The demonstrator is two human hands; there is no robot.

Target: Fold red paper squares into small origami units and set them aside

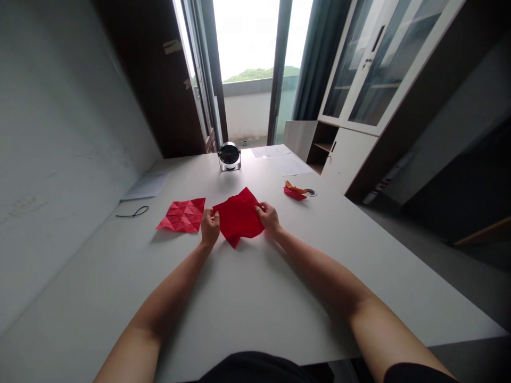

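Observation:
Between my two hands a red sheet of paper [239, 217] is stretched out, its outline uneven with corners pointing up and down. My left hand [210, 226] pinches its left edge, and my right hand [268, 216] pinches the right edge between thumb and fingers. Just left of my left hand lies a second red paper [183, 215], spread flat and covered in creases. Farther off to the right sit small folded papers, an orange one [295, 187] on a red one [294, 193].
A round black-and-silver device [229, 156] stands at the back of the white table [247, 298]. Papers [283, 159] lie at the far right, more sheets [145, 186] by the left wall. A black cable tie [133, 213] is at left. Near the right edge is a cable hole [311, 192].

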